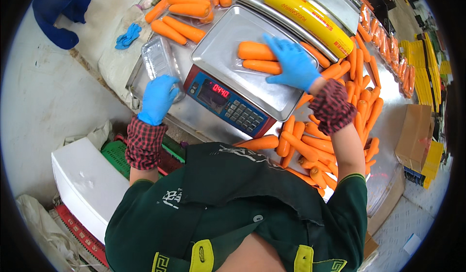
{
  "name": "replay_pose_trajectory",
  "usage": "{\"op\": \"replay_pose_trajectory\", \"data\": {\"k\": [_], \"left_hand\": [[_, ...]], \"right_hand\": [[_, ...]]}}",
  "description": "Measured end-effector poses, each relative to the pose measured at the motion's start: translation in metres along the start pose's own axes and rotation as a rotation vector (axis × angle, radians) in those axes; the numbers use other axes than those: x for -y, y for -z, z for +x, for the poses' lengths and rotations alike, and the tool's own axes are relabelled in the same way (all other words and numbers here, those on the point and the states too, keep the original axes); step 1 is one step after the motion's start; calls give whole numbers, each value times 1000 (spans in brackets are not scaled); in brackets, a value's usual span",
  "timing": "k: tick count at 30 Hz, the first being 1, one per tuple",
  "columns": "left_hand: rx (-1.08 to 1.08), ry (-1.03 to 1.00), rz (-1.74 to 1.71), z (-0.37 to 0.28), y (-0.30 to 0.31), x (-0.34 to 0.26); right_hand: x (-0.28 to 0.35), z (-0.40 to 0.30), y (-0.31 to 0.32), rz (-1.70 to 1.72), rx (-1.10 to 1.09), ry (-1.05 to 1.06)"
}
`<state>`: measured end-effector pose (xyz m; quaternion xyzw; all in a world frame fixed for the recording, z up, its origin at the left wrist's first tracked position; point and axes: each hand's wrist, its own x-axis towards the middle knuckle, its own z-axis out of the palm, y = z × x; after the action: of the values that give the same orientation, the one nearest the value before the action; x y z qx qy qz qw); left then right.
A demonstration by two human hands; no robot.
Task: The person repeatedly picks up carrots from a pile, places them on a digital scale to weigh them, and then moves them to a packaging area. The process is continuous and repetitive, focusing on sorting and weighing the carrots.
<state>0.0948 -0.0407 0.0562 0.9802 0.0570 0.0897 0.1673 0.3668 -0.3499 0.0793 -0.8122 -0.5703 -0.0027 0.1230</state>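
Note:
A metal-topped digital weighing scale stands before me, its red display lit. On its pan, a clear plastic tray holds two thick carrots. My right hand, in a blue glove, spans the right end of these carrots, thumb on the near side and fingers on the far side; their right ends are hidden under it. To the left of the scale, my gloved left hand closes around the near end of clear plastic trays, which look nested. How many there are cannot be told.
Loose carrots heap right of the scale. Behind the pan lies a yellow film roll on metal rollers. Carrots, some wrapped, and a crumpled blue glove lie at far left. A white box stands by my left elbow.

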Motion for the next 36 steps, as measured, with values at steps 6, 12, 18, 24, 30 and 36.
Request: {"op": "replay_pose_trajectory", "data": {"k": [6, 12, 18, 24, 30, 36], "left_hand": [[163, 259, 67, -48, -15, 29], [-83, 209, -63, -57, -24, 20], [77, 161, -34, -53, -20, 26], [55, 156, -77, -58, -38, 29], [33, 351, -418, -82, -53, 63], [-391, 378, -445, -47, -9, 2]], "right_hand": [[-29, 23, 4, 156, 142, -59], [-166, 54, 57, -48, -128, -258], [-319, 68, 60, -121, 16, -468], [-291, 30, 65, -181, -144, -459], [-227, -120, 65, 5, 44, -675], [-109, -275, -22, -281, 163, -1019]]}}
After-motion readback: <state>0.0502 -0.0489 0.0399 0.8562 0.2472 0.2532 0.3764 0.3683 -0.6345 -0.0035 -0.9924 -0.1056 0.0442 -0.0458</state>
